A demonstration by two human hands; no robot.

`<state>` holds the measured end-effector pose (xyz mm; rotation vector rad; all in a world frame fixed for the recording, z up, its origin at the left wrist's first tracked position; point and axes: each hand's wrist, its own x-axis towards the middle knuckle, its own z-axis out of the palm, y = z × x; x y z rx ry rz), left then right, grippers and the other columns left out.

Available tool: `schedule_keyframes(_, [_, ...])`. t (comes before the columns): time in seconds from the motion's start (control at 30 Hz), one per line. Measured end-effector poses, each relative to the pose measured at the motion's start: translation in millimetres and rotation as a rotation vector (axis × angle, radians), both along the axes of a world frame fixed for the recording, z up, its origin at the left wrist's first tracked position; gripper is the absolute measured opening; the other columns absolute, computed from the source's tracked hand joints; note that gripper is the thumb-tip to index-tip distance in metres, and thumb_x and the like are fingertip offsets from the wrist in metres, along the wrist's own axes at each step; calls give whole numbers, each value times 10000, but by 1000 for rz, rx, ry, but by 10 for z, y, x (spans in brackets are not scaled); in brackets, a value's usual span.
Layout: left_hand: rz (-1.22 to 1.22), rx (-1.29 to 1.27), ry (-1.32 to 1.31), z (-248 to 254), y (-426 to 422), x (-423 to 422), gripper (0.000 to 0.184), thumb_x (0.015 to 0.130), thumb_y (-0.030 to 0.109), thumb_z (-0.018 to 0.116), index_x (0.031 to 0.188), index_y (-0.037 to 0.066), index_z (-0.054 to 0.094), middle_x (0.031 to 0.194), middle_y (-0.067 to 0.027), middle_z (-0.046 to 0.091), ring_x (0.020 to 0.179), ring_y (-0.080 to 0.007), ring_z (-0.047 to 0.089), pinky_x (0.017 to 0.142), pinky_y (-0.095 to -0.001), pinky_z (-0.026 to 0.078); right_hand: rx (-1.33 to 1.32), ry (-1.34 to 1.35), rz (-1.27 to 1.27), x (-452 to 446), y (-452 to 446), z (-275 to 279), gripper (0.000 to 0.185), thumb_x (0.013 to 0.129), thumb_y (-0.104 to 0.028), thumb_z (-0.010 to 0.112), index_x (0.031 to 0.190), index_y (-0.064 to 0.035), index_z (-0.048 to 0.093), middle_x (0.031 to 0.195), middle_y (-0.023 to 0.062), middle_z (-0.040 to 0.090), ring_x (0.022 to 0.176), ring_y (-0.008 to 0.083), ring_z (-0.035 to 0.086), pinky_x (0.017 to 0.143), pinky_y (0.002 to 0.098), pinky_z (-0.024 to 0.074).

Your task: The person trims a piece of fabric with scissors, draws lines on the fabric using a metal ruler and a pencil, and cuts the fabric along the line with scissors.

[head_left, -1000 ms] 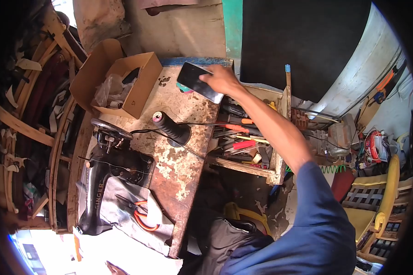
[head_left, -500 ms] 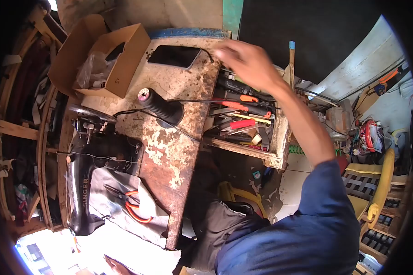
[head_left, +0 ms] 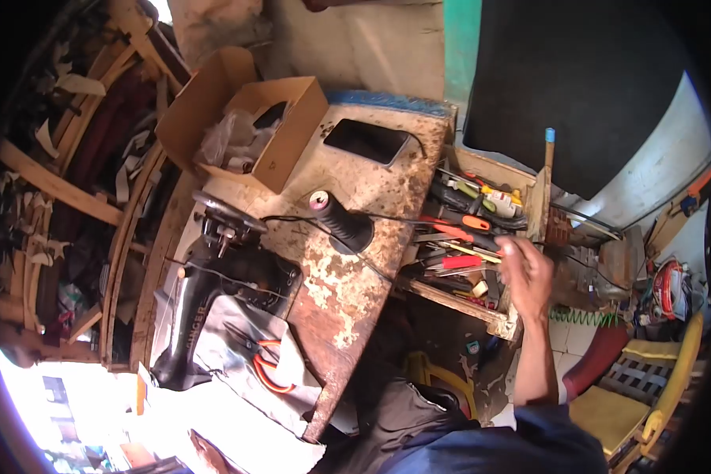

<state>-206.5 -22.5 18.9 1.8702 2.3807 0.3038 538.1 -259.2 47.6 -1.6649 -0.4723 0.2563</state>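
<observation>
My right hand (head_left: 527, 276) is over the outer edge of the wooden drawer (head_left: 450, 300), fingers loosely bent and apart, with no held thing showing. Its fingertips are close to the tools inside: a red-handled tool (head_left: 460, 261), an orange-and-black handle (head_left: 475, 223) and thin rods. Whether the fingers touch the tools or the drawer's rim I cannot tell. My left hand does not show. A brown shape (head_left: 205, 452) at the bottom edge is too unclear to name.
On the worn table (head_left: 344, 292) are a black sewing machine (head_left: 186, 324), orange-handled scissors (head_left: 272, 371) on grey cloth, a black thread cone (head_left: 344, 225), a phone (head_left: 366, 141) and a cardboard box (head_left: 292, 142). A yellow-framed chair (head_left: 608, 403) stands at right.
My right hand has moved from the table's far corner down to the drawer's outer edge. The view has shifted, showing more of the drawer, including a yellow-and-white container.
</observation>
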Motion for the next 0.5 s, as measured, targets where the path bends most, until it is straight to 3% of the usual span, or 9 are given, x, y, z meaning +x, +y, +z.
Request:
schedule_keyframes(0.07, [-12,-18,8,-21,21,-65,503,1088,237,310,1527,15,417,1560,-221,439,1457,-378,404,1223,-462,307,-48,-348,36,119,193,238,239,1026,-170,648,1150,16,729,806,25,712,686,46,569,597,242,466])
schedule_keyframes(0.13, [-24,-19,27,-25,16,-169,503,1091,242,308,1526,13,417,1553,-223,446,1453,-379,410,1218,-462,316,-113,-315,64,172,209,480,235,1021,-205,654,1160,-40,748,845,50,754,677,54,570,603,263,480])
schedule_keyframes(0.27, [-35,-22,54,-83,73,-274,504,1097,252,304,1524,8,417,1538,-226,460,1444,-381,422,1208,-462,334,-100,-422,5,184,6,626,225,1007,-210,668,1135,-42,750,814,50,740,695,76,658,594,244,517])
schedule_keyframes(0.4, [-27,-20,80,-108,75,-352,505,1103,262,299,1521,4,418,1524,-229,474,1435,-383,433,1198,-462,353,-155,-311,-178,172,-346,127,226,1018,-235,658,1126,-62,757,800,36,721,709,69,657,592,241,520])
schedule_keyframes(0.5, [-42,14,43,-101,92,-360,504,1107,273,304,1513,1,426,1510,-228,487,1416,-378,455,1184,-463,370,-160,-84,-417,88,-656,-187,271,1032,-291,643,1164,-75,742,765,9,662,654,57,592,580,232,484])
